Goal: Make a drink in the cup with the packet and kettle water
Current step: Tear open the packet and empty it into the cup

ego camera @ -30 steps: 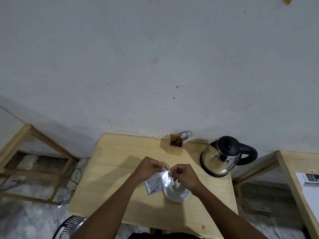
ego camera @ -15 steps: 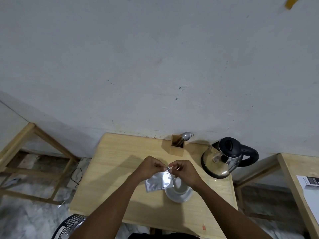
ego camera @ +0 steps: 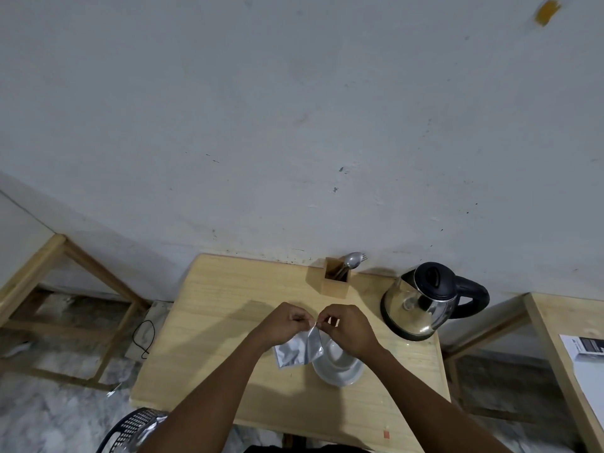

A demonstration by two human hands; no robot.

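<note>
Both the left hand (ego camera: 287, 325) and right hand (ego camera: 348, 330) pinch the top edge of the silver packet (ego camera: 299, 349), held above the table beside the white cup (ego camera: 340, 364); tearing looks barely begun; emptying it and pouring from the kettle (ego camera: 421, 302) remain.

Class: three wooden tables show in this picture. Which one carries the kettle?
The middle table, where both hands hold the silver packet. The kettle stands at its back right corner. The left one is only a bare frame; the right one holds papers.
</note>
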